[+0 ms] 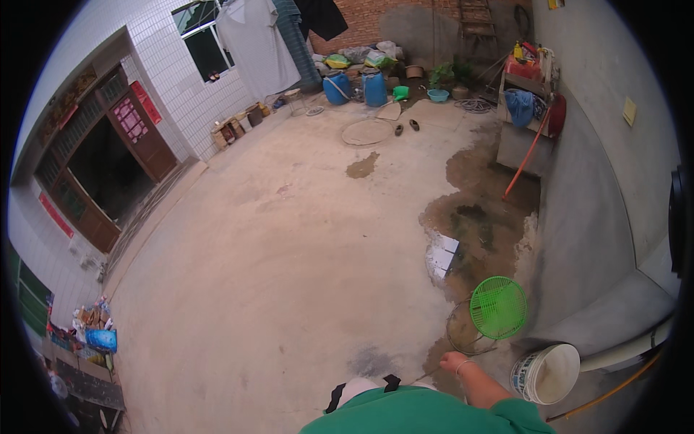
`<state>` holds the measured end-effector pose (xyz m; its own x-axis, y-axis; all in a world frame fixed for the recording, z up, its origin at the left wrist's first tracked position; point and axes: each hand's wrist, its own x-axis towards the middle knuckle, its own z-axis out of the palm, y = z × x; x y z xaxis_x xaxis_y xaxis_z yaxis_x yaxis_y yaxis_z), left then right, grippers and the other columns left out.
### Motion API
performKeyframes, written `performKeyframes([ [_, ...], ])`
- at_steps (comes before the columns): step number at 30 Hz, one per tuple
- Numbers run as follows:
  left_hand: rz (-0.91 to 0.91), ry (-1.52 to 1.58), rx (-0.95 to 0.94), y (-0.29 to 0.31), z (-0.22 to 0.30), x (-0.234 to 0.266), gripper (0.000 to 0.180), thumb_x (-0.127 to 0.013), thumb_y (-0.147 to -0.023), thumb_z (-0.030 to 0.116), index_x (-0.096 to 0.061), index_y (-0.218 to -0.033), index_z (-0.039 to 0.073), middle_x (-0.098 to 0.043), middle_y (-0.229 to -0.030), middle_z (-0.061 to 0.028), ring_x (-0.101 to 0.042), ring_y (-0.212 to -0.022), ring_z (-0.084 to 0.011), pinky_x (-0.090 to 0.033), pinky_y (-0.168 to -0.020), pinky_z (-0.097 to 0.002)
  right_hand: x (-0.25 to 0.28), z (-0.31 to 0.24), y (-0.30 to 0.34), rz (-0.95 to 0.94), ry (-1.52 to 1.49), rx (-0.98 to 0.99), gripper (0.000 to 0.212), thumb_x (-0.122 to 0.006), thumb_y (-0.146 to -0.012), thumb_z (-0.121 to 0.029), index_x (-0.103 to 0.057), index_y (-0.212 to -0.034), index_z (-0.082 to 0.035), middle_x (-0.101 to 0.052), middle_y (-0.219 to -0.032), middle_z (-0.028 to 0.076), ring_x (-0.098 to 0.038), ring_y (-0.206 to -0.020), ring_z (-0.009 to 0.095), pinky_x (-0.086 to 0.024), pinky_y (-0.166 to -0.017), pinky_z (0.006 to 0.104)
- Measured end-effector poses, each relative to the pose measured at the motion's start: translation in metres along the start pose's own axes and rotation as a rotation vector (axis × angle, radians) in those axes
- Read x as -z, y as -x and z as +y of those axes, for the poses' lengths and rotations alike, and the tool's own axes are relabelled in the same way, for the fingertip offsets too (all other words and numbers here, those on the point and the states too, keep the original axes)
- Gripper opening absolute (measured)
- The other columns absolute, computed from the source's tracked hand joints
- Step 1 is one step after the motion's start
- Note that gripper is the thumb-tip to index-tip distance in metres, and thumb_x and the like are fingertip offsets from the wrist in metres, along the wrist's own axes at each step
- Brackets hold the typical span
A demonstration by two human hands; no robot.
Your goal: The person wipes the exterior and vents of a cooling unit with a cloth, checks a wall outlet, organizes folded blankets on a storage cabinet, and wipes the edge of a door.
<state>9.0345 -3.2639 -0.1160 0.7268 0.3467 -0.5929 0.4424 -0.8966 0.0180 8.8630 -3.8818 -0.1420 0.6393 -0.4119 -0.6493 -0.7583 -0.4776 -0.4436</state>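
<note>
My right hand [454,362] reaches forward from the green sleeve at the lower right, with a thin band around its wrist. Its fingers look curled together, and a thin dark line runs beside them; whether they hold it I cannot tell. Just beyond the hand stands what looks like a stool [498,307], with a round green slatted top and a thin ring-shaped metal base. The hand is close to that base, apparently without touching it. To the right of my forearm is a white bucket [557,375], its mouth facing up. My left hand is out of view.
Wet patches and a puddle [481,224] spread along the right wall, with a white tile-like piece [442,255] at their edge. A red-handled tool [524,165] leans by a cluttered stand. Blue barrels [374,90] and shoes [406,127] are farther back. A doorway [108,166] opens at left.
</note>
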Motion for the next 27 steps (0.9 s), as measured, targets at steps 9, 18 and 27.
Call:
performKeyframes([
  [9,-0.050,-0.116,-0.102,-0.159,0.270,0.067,0.033,-0.064,-0.068,0.029,-0.064,-0.089,0.003,-0.062,-0.079,-0.0214,-0.061,-0.075,-0.0323,-0.047,-0.064,-0.0409,0.090,-0.028,-0.132,0.054,-0.158,-0.244,0.032,-0.049,-0.076,-0.031,-0.064,-0.094,-0.009,-0.063,-0.094,0.013,-0.060,-0.089,0.027,-0.046,-0.079,0.0361],
  [18,0.115,0.225,-0.658,-0.251,0.730,0.172,0.027,-0.068,-0.063,0.019,-0.061,-0.071,-0.005,-0.061,-0.066,-0.0154,-0.059,-0.058,-0.0249,-0.044,-0.053,-0.0366,0.173,-0.041,-0.218,0.067,0.127,-0.423,0.031,-0.047,-0.073,-0.033,-0.066,-0.086,-0.012,-0.064,-0.086,0.013,-0.062,-0.078,0.028,-0.048,-0.073,0.0353],
  [27,0.282,0.174,-0.732,-0.304,0.993,0.208,0.038,-0.064,-0.066,0.030,-0.054,-0.064,-0.006,-0.058,-0.071,-0.0250,-0.054,-0.065,-0.0377,-0.042,-0.060,-0.0431,0.294,-0.038,-0.423,0.040,-0.271,-0.498,0.031,-0.051,-0.071,-0.026,-0.065,-0.093,-0.009,-0.060,-0.099,0.016,-0.057,-0.093,0.032,-0.045,-0.082,0.0366],
])
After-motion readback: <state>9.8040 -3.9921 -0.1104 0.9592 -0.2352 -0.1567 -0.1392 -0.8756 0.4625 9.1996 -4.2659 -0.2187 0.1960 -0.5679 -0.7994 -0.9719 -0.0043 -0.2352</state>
